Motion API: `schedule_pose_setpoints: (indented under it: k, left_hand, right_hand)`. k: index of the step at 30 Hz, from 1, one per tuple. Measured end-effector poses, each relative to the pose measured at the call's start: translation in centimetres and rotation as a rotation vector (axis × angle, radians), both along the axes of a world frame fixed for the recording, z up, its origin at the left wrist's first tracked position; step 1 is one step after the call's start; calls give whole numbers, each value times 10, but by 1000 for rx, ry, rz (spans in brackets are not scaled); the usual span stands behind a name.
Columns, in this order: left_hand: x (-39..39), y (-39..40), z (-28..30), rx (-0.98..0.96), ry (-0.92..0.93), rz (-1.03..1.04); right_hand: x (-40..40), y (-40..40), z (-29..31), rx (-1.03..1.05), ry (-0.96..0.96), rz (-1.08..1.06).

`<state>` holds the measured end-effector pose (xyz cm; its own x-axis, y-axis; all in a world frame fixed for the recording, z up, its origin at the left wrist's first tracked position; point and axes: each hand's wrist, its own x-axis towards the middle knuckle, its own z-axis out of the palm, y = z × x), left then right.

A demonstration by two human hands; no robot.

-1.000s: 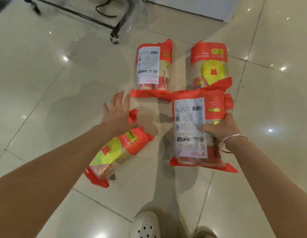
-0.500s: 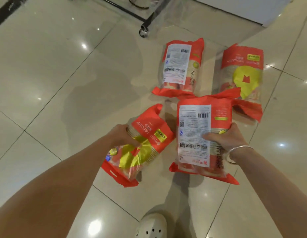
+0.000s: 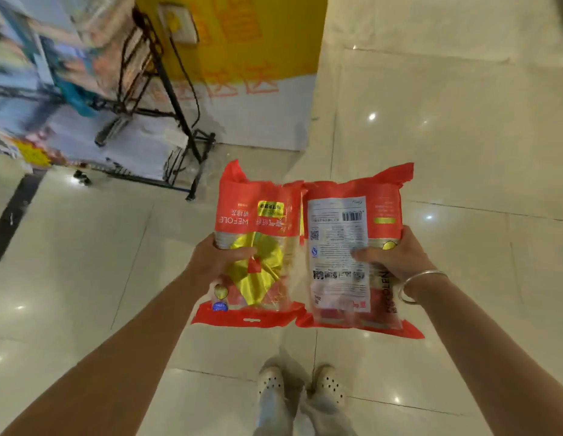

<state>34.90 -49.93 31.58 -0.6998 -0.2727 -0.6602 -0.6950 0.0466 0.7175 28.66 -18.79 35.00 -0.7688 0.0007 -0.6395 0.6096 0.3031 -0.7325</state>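
The left hand (image 3: 215, 259) grips the red pack with the yellow front (image 3: 255, 247), thumb across it. The right hand (image 3: 396, 258) grips the red pack with the white label (image 3: 340, 256). Both packs are held side by side, touching, above the tiled floor (image 3: 447, 136) and white shoes (image 3: 300, 383).

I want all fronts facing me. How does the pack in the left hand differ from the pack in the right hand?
The left pack shows its front with a yellow emblem; the right pack shows its back, a white label with a barcode. The left hand grips the left pack, the right hand the right pack. Both are red, held side by side.
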Motion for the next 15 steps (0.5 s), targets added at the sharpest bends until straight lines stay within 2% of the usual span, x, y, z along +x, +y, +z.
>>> schedule_pose_setpoints:
  k: [7,10,15]
  left_hand:
    - [-44,78,208,121,116,-261]
    - [-51,131,269,199,200,-427]
    - [-38,234,348,256,253,-743]
  right_hand:
    - [44,90,230,-14,135,-232]
    - [89,127,292,8,226,-379]
    - [196,190,361,10,342,-648]
